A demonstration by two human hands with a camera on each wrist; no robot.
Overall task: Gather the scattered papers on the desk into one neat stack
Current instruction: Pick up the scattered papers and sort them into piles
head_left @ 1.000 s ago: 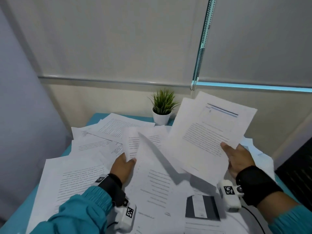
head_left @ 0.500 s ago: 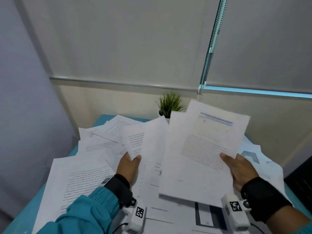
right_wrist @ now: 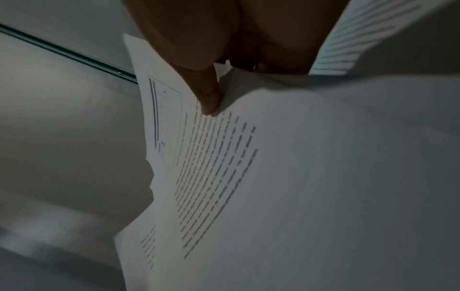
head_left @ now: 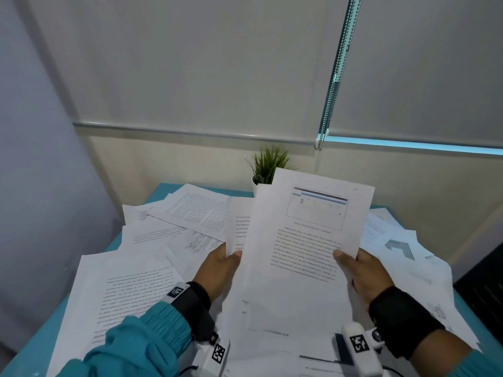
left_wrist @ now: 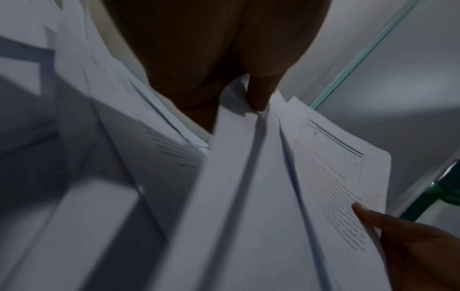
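Both hands hold a raised bundle of printed sheets (head_left: 302, 248) above the desk. The top sheet shows a framed table above text lines. My left hand (head_left: 221, 263) grips the bundle's left edge, thumb on top; a second sheet (head_left: 238, 227) sticks out behind it. My right hand (head_left: 359, 270) pinches the right edge, thumb (right_wrist: 208, 98) pressed on the printed text. In the left wrist view the held sheets (left_wrist: 261, 196) fan apart under my left thumb (left_wrist: 260, 94). Many loose papers (head_left: 130, 289) lie scattered across the teal desk (head_left: 27, 357), overlapping at all angles.
A small potted plant (head_left: 268, 165) stands at the desk's back edge, partly hidden by the held sheets. More sheets (head_left: 400, 248) with a grey figure lie at the right. A roller blind with a bead chain (head_left: 330, 85) hangs behind. A wall is close on the left.
The right hand brought its sheets leftward and upright, over the sheets in the left hand; the two bundles now overlap as one. The left hand rose slightly.
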